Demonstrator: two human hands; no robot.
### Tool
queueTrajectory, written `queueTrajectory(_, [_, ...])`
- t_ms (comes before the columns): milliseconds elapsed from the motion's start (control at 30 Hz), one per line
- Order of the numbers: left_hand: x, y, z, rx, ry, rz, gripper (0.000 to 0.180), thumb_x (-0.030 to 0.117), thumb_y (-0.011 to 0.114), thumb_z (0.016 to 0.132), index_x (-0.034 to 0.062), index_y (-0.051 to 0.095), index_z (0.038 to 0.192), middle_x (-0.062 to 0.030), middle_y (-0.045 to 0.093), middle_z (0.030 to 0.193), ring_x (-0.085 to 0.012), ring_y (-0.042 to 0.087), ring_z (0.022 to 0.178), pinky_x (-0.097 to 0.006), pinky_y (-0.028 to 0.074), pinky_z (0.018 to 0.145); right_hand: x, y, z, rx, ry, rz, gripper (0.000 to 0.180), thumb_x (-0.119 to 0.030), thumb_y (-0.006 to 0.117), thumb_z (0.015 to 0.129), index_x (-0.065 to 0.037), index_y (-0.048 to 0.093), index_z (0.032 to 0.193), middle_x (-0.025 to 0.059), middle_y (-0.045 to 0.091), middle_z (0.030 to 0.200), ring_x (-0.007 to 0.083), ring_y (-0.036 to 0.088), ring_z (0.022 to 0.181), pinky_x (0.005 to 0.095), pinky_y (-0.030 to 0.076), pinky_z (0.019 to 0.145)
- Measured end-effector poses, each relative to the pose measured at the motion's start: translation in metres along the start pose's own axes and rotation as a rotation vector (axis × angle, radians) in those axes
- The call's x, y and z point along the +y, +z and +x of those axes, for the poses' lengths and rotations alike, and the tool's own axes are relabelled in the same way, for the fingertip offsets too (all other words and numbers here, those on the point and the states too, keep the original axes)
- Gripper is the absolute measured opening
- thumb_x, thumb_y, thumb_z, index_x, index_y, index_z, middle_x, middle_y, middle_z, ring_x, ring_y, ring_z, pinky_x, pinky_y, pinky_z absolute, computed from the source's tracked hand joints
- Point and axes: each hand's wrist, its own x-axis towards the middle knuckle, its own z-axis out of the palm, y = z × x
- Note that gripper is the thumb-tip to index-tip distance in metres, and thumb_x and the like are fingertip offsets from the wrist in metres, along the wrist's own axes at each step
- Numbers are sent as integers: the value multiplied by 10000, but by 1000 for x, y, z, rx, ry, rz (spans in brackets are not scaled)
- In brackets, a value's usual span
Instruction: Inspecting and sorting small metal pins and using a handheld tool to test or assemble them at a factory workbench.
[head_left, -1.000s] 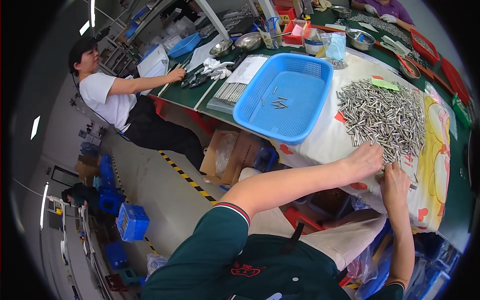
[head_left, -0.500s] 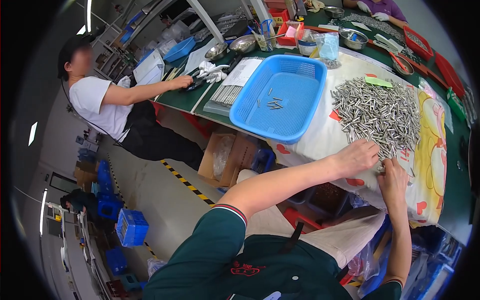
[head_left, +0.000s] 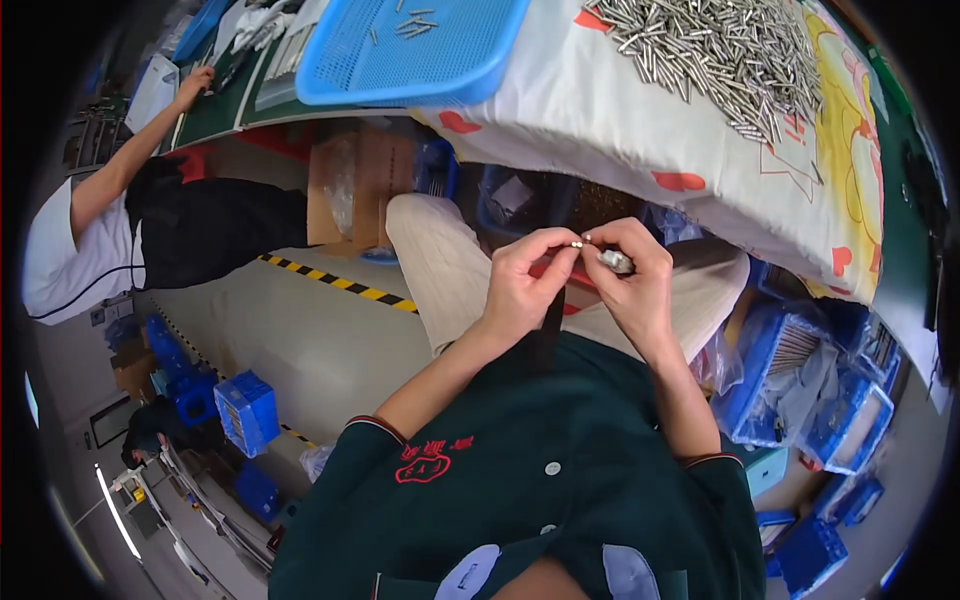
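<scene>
Both my hands are raised over my lap, just off the table's near edge, with their fingertips almost touching. My left hand [head_left: 522, 290] is closed, thumb and forefinger pinching a small shiny metal pin [head_left: 577, 244]. Opposite it, my right hand [head_left: 640, 285] is closed as well, with a small bundle of metal pins [head_left: 616, 262] tucked in its curled fingers. A bright tip shows at its thumb and forefinger; whether that belongs to the same pin I cannot tell. A large heap of similar metal pins [head_left: 715, 50] lies on the printed cloth [head_left: 560, 110] beyond my hands.
A blue plastic basket [head_left: 400, 85] with several pins inside stands at the table's far left. Below the table are a cardboard box [head_left: 385, 180] and dark bins. Blue crates [head_left: 780, 360] with plastic wrap stand at the right. Another person's hand [head_left: 195, 85] rests on the left bench.
Both hands have left the edge of the pin heap and come back over my lap, now holding pins. My view has tilted down, so the basket and heap sit higher in the picture.
</scene>
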Motion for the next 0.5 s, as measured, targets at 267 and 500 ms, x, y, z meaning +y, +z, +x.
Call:
queueTrajectory(267, [-29,-19,-40,12,-96,-57,122,25,553,843,-39,582,943,-90,641,838,-145,632,735,-255,506,666,16,24,-34,-77,30,0,149,3,671,680,4,635,824,120,610,773,252,611,687,315,486,598])
queueTrajectory(500, [-31,-26,-48,-3,25,190,116,13,560,835,-29,587,939,-107,641,840,-156,631,749,-261,503,672,14,28,-43,-74,-32,-60,155,3,680,668,-5,637,816,114,613,786,248,615,693,315,494,588])
